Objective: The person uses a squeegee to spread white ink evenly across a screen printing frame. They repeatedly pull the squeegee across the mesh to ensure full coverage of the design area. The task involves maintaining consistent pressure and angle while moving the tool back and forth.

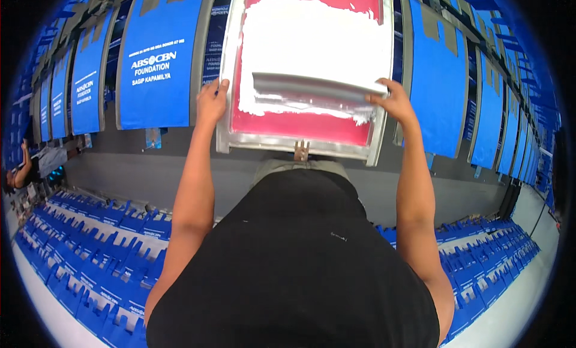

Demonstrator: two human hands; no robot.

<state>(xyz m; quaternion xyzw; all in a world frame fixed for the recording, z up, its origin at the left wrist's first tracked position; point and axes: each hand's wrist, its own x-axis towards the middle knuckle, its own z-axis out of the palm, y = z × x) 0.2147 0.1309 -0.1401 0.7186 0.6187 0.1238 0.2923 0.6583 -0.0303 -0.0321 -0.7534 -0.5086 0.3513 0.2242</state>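
A screen-printing frame (225, 132) with pale metal sides lies in front of me, its mesh (288, 127) pinkish red. White ink (312, 36) covers most of the mesh in a thick, uneven layer. My left hand (212, 101) is closed on the frame's left side. With my right hand (393, 102) I grip the right end of a long grey squeegee (312, 85), thumb and fingers around it. The squeegee lies crosswise over the lower part of the ink, slightly tilted. Smears of ink show just below its blade.
Blue printed bag panels (159, 60) lie along the bench to the left, with plain blue panels (441, 90) to the right. A metal hinge-like bracket (301, 151) sticks out at the frame's near edge. Behind me are rows of blue bags (108, 252). Another person (27, 168) is at far left.
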